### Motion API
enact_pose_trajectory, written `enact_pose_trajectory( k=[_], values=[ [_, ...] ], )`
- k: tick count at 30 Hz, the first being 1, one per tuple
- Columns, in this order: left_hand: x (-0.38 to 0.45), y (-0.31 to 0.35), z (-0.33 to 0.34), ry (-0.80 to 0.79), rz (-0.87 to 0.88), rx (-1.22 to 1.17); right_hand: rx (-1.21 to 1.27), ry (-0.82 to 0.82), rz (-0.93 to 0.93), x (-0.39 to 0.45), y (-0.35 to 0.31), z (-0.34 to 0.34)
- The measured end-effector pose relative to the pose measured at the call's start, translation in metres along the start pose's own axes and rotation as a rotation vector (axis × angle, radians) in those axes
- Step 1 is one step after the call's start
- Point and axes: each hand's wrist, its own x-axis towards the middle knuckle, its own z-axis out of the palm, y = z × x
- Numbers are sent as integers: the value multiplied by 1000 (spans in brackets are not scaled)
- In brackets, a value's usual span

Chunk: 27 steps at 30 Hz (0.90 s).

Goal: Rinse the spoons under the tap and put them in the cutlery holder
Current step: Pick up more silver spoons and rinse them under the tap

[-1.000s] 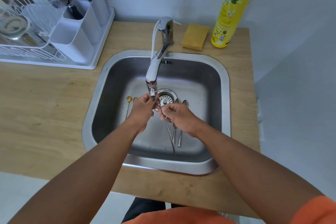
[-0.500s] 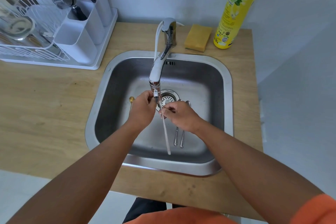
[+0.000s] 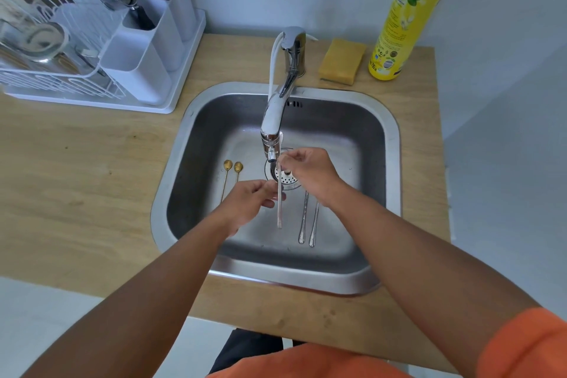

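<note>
Under the tap (image 3: 273,120), the right hand (image 3: 310,170) pinches a spoon (image 3: 279,209) near its bowl end while the left hand (image 3: 250,201) closes its fingertips round the handle lower down. A second ago both hands were bunched together at the spout; now the left has slid down the handle, so rinsing looks nearly done. Two gold spoons (image 3: 230,175) lie by the sink's (image 3: 391,144) left wall and two silver spoons (image 3: 308,218) right of the drain, well apart from the cutlery holder (image 3: 144,55) on the counter's far left.
</note>
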Motion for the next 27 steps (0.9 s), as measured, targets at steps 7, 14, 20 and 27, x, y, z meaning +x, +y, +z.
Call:
enact_pose_trajectory(
  k=[7, 14, 20, 27],
  values=[
    [7, 12, 0, 79, 9, -80, 11, 11, 21, -4, -9, 8],
    [-6, -8, -7, -13, 25, 54, 101, 171, 77, 10, -13, -6],
    [-2, -7, -11, -73, -111, -53, 129, 184, 109, 8, -5, -6],
    [16, 18, -2, -85, -230, -274, 110, 120, 126, -1, 9, 7]
  ],
)
